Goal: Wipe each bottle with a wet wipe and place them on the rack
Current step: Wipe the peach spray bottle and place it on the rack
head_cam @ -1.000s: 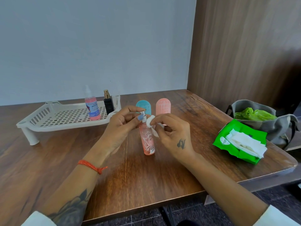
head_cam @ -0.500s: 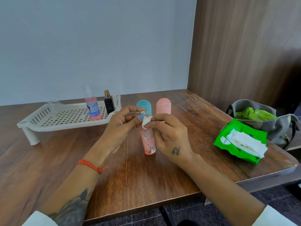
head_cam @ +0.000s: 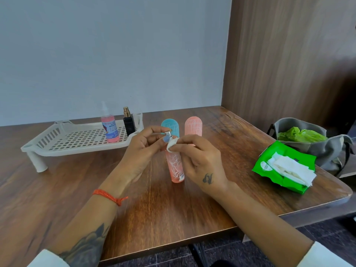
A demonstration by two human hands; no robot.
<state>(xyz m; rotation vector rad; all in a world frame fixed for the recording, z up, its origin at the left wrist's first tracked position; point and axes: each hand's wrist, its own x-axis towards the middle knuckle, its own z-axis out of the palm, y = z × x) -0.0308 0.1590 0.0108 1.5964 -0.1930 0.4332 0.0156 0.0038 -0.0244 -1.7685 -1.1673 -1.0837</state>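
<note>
A pink spray bottle [head_cam: 176,168] stands upright on the wooden table [head_cam: 173,205], its cap off. My left hand [head_cam: 142,151] pinches its silver nozzle [head_cam: 168,134] between thumb and fingers. My right hand [head_cam: 200,160] pinches a small folded white wet wipe [head_cam: 172,144] against the bottle's neck. Behind them stand a teal bottle [head_cam: 170,126] and a pink bottle [head_cam: 193,125], partly hidden by my fingers. On the white slotted rack [head_cam: 63,139] at the left stand a pink-liquid spray bottle [head_cam: 109,128] and a black bottle with a gold top [head_cam: 128,123].
A green pack of wet wipes [head_cam: 283,168] lies open near the table's right edge, white wipes spilling out. Beyond it a grey bag [head_cam: 327,149] holds something green. A brown panel wall rises at the right, a pale wall behind.
My right hand has turned and slid the wipe round the bottle's neck, fingers closing over it. My left hand keeps its pinch on the nozzle.
</note>
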